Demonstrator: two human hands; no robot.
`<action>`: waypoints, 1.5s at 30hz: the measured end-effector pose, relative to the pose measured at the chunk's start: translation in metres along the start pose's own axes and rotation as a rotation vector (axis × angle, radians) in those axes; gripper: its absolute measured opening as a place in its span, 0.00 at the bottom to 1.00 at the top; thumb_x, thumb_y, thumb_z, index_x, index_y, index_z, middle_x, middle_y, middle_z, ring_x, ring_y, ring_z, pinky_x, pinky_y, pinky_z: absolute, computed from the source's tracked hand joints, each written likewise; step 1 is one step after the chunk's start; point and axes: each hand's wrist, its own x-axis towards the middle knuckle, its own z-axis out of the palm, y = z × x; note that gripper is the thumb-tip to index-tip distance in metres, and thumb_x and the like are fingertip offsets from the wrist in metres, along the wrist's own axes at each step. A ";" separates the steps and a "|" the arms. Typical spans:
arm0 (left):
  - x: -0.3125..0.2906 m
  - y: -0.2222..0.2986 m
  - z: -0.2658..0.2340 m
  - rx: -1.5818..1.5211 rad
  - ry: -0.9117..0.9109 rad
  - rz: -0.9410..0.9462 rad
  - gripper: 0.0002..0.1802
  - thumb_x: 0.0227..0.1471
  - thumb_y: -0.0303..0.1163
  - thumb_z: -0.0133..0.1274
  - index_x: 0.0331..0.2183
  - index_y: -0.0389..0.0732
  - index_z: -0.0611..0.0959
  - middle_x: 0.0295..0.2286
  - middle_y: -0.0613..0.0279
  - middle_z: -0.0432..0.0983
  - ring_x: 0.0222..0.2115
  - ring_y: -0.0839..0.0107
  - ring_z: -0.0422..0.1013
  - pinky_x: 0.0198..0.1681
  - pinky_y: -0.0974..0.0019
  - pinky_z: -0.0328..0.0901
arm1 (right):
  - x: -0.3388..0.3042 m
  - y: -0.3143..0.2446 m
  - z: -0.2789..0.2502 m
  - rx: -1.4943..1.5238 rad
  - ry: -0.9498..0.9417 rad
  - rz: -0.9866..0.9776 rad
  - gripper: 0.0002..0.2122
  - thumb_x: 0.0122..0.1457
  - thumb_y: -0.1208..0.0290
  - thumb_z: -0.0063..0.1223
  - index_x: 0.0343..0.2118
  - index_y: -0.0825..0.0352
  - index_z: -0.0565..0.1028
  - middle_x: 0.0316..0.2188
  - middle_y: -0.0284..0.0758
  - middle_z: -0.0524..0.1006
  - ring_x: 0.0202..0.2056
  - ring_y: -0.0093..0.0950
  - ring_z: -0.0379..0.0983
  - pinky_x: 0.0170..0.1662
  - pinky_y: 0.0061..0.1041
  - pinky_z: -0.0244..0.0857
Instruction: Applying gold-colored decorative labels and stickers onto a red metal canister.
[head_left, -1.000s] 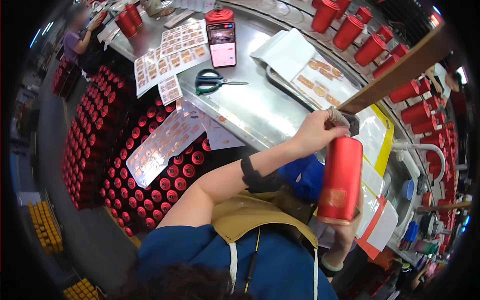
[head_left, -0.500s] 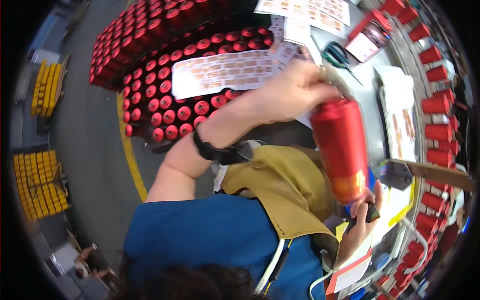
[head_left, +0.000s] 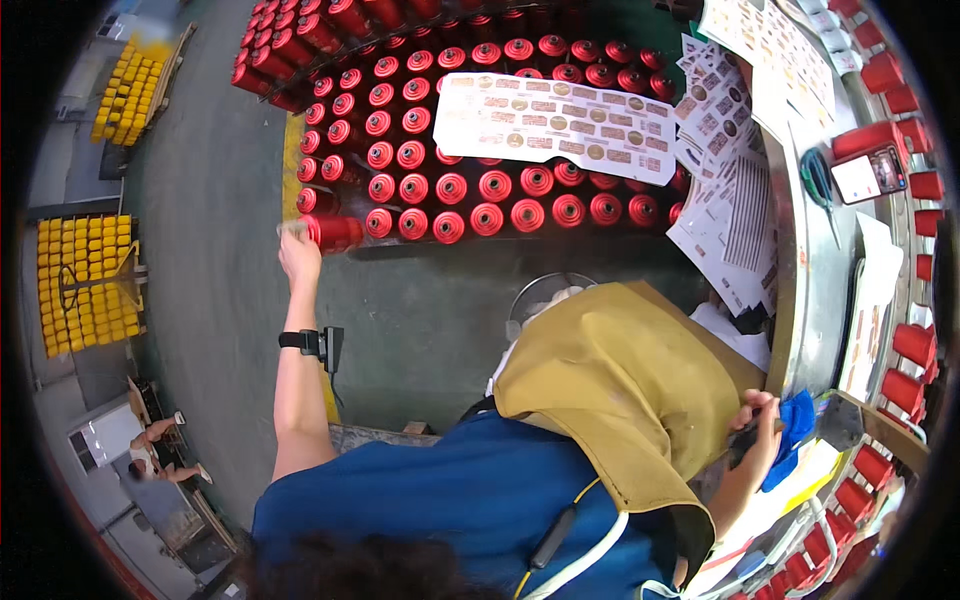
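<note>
Stretched out to the far left, my left hand (head_left: 300, 250) grips one end of a red metal cylinder (head_left: 337, 232), shaped like a small fire extinguisher body. It leans at the near left corner of a block of similar red cylinders (head_left: 449, 226), which stand upright with their necks up. A large white printed label sheet (head_left: 560, 115) lies across their tops. At the right, beside the workbench, my right hand (head_left: 757, 430) has its fingers curled together. A blue cloth (head_left: 795, 435) is right beside it; whether the hand holds it or anything else is unclear.
A metal bench (head_left: 805, 335) runs along my right, with green-handled scissors (head_left: 817, 178) and a red box with a white label (head_left: 868, 175). Loose printed sheets (head_left: 735, 235) hang by its edge. Stacked yellow cylinders (head_left: 85, 285) stand far left; another person (head_left: 165, 455) is beyond.
My left hand has carried the red cylinder from above the bench at right to the left end of the block. My right hand is no longer at the cylinder's lower end.
</note>
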 end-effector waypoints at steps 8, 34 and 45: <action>0.036 -0.114 0.111 -0.080 -0.062 -0.062 0.15 0.51 0.20 0.53 0.43 0.34 0.80 0.44 0.40 0.78 0.47 0.44 0.75 0.52 0.50 0.68 | 0.021 -0.028 -0.022 0.116 -0.101 0.049 0.15 0.72 0.58 0.48 0.36 0.67 0.74 0.36 0.35 0.76 0.27 0.18 0.66 0.29 0.20 0.63; 0.146 -0.112 0.291 -0.093 -0.308 0.173 0.25 0.33 0.19 0.57 0.40 0.26 0.77 0.39 0.37 0.77 0.49 0.45 0.73 0.55 0.56 0.67 | 0.101 0.092 -0.073 1.413 0.353 0.175 0.19 0.62 0.67 0.60 0.47 0.77 0.68 0.22 0.29 0.56 0.28 0.25 0.57 0.40 0.29 0.58; 0.126 -0.045 0.242 0.166 -0.300 0.465 0.16 0.46 0.30 0.61 0.38 0.33 0.82 0.40 0.43 0.78 0.44 0.43 0.74 0.49 0.48 0.70 | 0.082 0.098 -0.032 1.236 0.573 -0.067 0.14 0.63 0.63 0.61 0.37 0.69 0.70 0.21 0.32 0.64 0.22 0.24 0.60 0.34 0.29 0.62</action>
